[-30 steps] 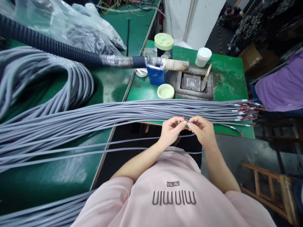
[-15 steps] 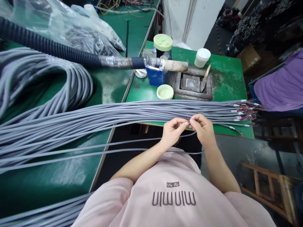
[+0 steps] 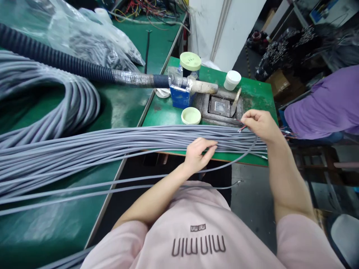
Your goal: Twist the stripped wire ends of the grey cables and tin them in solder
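My right hand (image 3: 259,125) pinches a grey cable (image 3: 238,158) near its stripped end, over the right part of the bench. Thin red and dark wires (image 3: 242,128) poke out from its fingertips, and the cable loops down below the hand and runs off to the left. My left hand (image 3: 198,154) hovers at the front edge of a thick bundle of grey cables (image 3: 157,136), thumb and forefinger apart with nothing seen between them. Another loose grey cable (image 3: 207,186) passes in front of my body, its end hanging free.
Behind the bundle a square metal pot (image 3: 220,106) holds a flat spatula (image 3: 235,102). Near it are a pale green lid (image 3: 191,116), a white tub (image 3: 232,80), a blue box (image 3: 181,98) and a ribbed hose (image 3: 84,71). A person in purple (image 3: 322,104) is at right.
My hands have separated. The right has moved right and up with the cable end, while the left has let go and stays near the bundle. The view has shifted slightly.
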`<state>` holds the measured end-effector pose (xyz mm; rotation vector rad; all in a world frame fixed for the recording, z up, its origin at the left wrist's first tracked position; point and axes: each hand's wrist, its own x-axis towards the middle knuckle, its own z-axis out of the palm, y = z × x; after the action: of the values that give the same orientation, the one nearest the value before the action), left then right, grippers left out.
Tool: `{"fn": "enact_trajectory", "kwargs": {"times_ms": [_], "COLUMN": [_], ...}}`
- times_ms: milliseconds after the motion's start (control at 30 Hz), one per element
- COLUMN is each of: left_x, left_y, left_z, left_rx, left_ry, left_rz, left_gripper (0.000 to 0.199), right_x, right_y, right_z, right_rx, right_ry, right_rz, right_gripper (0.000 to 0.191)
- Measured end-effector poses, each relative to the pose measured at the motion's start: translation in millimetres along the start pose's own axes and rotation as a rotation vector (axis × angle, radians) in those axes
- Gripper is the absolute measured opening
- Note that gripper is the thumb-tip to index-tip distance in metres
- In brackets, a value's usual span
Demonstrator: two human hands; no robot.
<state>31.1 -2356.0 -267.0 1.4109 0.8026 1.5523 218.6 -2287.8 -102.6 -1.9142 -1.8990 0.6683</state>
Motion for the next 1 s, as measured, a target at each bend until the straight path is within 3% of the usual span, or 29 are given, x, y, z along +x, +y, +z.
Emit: {"fn": "enact_trajectory", "kwargs": {"times_ms": [167, 300, 467, 700, 1000], "left_x": [1, -2, -3, 0, 2], "left_y": [-29, -38, -41, -39, -39], "left_z": [-6.3, -5.0, -6.1, -6.7, -6.0], "left_rx": [0.069, 0.156, 0.178, 0.18, 0.244], "left_ry": [-0.028, -0.095, -0.143, -0.062, -0.001], "left_rz": [0.096, 0.216, 0.223, 0.344, 0.415], "left_gripper": [0.014, 0.017, 0.019, 0.019, 0.015], "right_x": [61, 98, 131, 157, 164], "right_y": [18, 28, 31, 33, 30], "right_z": [-13, 0, 19, 35, 46], "right_rx": [-0.037, -0.157, -0.351, -0.612, -0.847], "right_ry": [-0.087, -0.163, -0.208, -0.278, -0.323], "right_rz": [0.098, 0.09, 0.094, 0.12, 0.144], "right_gripper": [0.014, 0.018, 0.019, 0.016, 0.017]}}
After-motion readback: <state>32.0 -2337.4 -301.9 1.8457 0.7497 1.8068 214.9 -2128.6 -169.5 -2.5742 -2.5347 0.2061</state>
